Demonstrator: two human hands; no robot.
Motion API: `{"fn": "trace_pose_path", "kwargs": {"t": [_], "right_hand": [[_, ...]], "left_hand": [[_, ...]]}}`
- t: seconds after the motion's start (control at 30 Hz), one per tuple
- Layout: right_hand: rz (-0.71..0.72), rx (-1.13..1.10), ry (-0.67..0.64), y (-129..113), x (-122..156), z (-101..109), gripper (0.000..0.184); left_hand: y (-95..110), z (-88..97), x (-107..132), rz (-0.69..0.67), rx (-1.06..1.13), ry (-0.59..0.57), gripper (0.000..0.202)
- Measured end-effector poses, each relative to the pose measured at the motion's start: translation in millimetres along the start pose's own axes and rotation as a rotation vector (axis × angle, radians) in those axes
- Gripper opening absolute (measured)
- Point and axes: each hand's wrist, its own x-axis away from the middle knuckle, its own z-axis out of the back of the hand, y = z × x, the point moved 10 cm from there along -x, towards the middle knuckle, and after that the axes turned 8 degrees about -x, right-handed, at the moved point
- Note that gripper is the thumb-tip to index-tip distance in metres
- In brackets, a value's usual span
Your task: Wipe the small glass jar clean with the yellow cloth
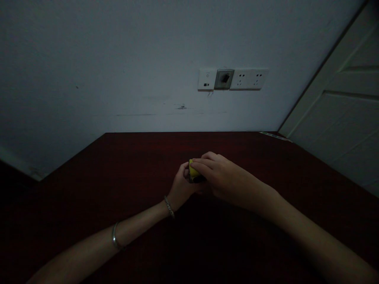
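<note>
Both hands meet around a small yellow-and-black object (194, 170) above the middle of the dark red table (142, 157). My left hand (181, 189) is closed round its left side and underside, with a bracelet on the wrist and a bangle further up the forearm. From the right, my right hand (220, 173) grips it, its fingers lying over the yellow top. Much of the object is covered by the fingers, and its exact kind does not show in the dim light.
Behind the table rises a pale wall (133, 59) with scuff marks. A row of sockets (247, 79) is set in it, including a darker plate (224, 79). A panelled white door (349, 106) stands at the right. A thin pale strip (275, 136) lies along the table's far right corner.
</note>
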Motion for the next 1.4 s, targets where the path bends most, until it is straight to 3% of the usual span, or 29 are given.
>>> {"fn": "trace_pose_path", "kwargs": {"t": [0.17, 0.37, 0.6, 0.8, 1.03, 1.27, 1.4], "right_hand": [[0.003, -0.017, -0.071, -12, 4, -5, 0.041], [-0.012, -0.139, -0.096, -16, 7, 2, 0.047], [-0.117, -0.252, 0.051, 21, 8, 29, 0.04], [-0.095, -0.252, 0.071, 38, 4, 20, 0.044], [-0.046, -0.237, 0.082, 20, 7, 21, 0.048], [-0.008, -0.187, -0.041, -3, 9, 10, 0.052], [-0.062, -0.194, -0.04, 5, 11, 16, 0.053]], "left_hand": [[8, 5.3, -3, -0.145, -0.057, 0.015, 0.048], [1, 5.3, -6, -0.149, -0.009, 0.011, 0.041], [-10, -9.6, 3, 0.031, 0.062, -0.064, 0.07], [1, -8.4, 7, 0.009, 0.051, -0.046, 0.069], [-7, -3.2, 0, 0.055, 0.152, -0.005, 0.064], [-10, 10.2, -7, 0.0, 0.196, 0.097, 0.053], [-15, 1.8, -5, 0.068, 0.179, 0.028, 0.062]]}}
